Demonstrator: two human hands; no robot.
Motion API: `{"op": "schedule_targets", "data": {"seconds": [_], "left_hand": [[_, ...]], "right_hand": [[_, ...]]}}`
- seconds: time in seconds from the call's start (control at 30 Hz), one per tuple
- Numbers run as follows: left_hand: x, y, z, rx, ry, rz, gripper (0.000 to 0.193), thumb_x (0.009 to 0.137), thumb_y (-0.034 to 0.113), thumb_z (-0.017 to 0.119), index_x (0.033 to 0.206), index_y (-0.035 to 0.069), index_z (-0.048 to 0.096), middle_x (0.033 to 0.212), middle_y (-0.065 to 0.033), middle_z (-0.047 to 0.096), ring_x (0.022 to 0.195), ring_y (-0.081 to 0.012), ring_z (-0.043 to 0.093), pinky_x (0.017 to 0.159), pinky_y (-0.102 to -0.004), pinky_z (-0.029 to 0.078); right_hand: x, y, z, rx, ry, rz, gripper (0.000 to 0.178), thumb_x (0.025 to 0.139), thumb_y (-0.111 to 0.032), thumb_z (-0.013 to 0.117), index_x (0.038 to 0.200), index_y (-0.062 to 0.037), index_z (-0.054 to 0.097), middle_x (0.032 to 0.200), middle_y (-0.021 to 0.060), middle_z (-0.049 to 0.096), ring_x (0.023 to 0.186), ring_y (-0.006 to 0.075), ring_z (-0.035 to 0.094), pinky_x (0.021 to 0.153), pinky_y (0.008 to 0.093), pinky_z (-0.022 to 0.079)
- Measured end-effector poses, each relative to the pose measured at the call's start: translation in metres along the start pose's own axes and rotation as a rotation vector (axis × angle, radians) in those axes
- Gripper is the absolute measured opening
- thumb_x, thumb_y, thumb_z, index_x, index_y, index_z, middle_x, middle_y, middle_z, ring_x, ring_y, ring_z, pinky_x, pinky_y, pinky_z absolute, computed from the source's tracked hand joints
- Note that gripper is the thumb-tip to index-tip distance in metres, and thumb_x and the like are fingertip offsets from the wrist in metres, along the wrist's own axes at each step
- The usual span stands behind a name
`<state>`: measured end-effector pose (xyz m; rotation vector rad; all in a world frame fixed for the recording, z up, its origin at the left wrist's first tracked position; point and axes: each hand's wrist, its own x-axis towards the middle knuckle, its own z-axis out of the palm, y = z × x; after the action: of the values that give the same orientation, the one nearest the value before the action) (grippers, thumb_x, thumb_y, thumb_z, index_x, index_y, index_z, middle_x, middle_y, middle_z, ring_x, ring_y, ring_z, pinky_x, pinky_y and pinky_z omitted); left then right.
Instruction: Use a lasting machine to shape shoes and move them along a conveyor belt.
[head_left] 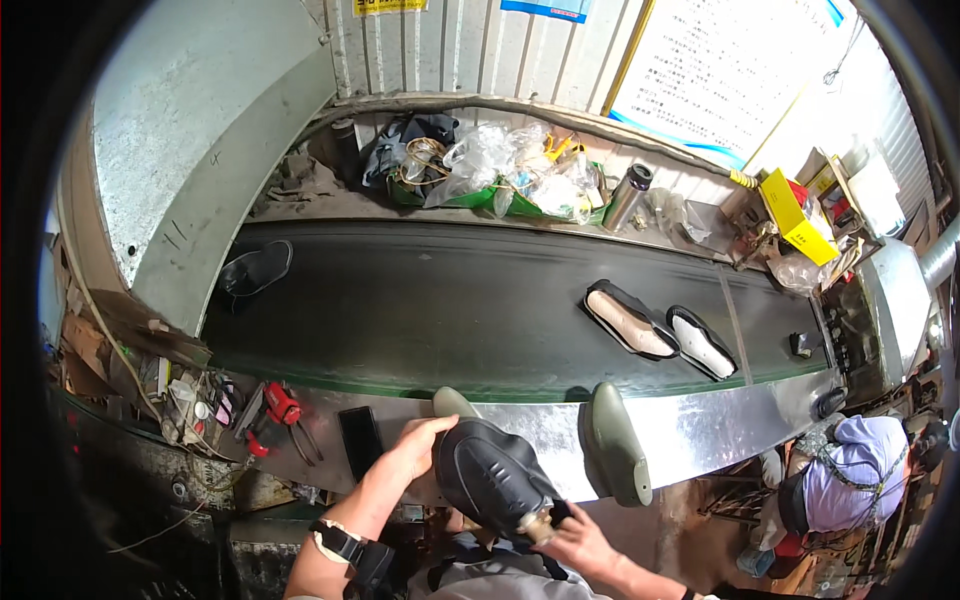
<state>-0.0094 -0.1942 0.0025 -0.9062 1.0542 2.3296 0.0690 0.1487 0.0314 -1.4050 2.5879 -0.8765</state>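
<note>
A large white sign (735,70) with a yellow and blue border is seen on the back wall at upper right. A yellow label (388,6) and a blue label (545,9) are fixed along the top edge. A yellow box (795,215) is tilted at the conveyor's right end.

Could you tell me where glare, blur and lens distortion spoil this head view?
Head view: daylight washes out the white board at upper right; the steel ledge glints; the belt edges bow toward the black fisheye rim; the left hand and right hand on the dark shoe look slightly soft.
</note>
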Motion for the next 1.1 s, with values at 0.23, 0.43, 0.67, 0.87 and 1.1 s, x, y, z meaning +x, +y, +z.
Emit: {"op": "schedule_targets", "data": {"seconds": [0.23, 0.43, 0.67, 0.87, 1.1], "left_hand": [[0.073, 0.005, -0.015, 1.146, 0.643, 0.824, 0.034, 0.09, 0.034, 0.071, 0.079, 0.002, 0.068, 0.077, -0.0173, 0.066, 0.079, -0.0348, 0.064, 0.073, -0.0448, 0.05], [0.098, -0.016, -0.012, 1.091, 0.886, 0.952, 0.039, 0.091, 0.035, 0.068, 0.071, 0.001, 0.064, 0.077, -0.0228, 0.062, 0.079, -0.0432, 0.061, 0.07, -0.0518, 0.046], [0.042, -0.056, 0.012, 1.04, 0.796, 0.313, 0.051, 0.087, 0.052, 0.065, 0.099, 0.003, 0.069, 0.103, -0.0246, 0.064, 0.103, -0.0421, 0.06, 0.088, -0.0499, 0.047], [0.04, -0.073, 0.044, 1.14, 0.904, 0.314, 0.073, 0.073, 0.051, 0.075, 0.125, 0.003, 0.056, 0.122, -0.0229, 0.059, 0.118, -0.0415, 0.057, 0.101, -0.0502, 0.046], [0.017, -0.058, 0.019, 0.976, 0.868, 0.282, 0.049, 0.073, 0.039, 0.07, 0.104, 0.001, 0.067, 0.099, -0.0246, 0.07, 0.098, -0.042, 0.067, 0.089, -0.0495, 0.053]], "right_hand": [[0.021, 0.014, 0.08, 0.031, 0.264, 0.003, 0.038, 0.074, -0.021, 0.085, 0.106, -0.0078, 0.068, 0.105, 0.0118, 0.061, 0.102, 0.0316, 0.059, 0.108, 0.056, 0.04], [0.031, 0.03, 0.086, 0.436, 0.381, 0.369, 0.102, 0.063, -0.033, 0.096, 0.141, 0.0043, 0.042, 0.142, 0.0276, 0.042, 0.129, 0.0399, 0.047, 0.106, 0.047, 0.042], [-0.023, 0.031, 0.063, 0.403, 0.139, 0.389, 0.082, 0.073, -0.03, 0.089, 0.135, 0.0069, 0.049, 0.12, 0.026, 0.061, 0.111, 0.0394, 0.062, 0.096, 0.0418, 0.049], [-0.029, 0.049, 0.078, 0.528, 0.115, 0.339, 0.068, 0.077, -0.026, 0.085, 0.128, 0.0061, 0.055, 0.129, 0.03, 0.054, 0.119, 0.0465, 0.055, 0.104, 0.047, 0.044], [-0.035, 0.029, 0.071, 0.477, 0.061, 0.253, 0.084, 0.075, -0.022, 0.085, 0.142, 0.0067, 0.043, 0.14, 0.0326, 0.047, 0.135, 0.046, 0.044, 0.114, 0.0471, 0.035]]}}
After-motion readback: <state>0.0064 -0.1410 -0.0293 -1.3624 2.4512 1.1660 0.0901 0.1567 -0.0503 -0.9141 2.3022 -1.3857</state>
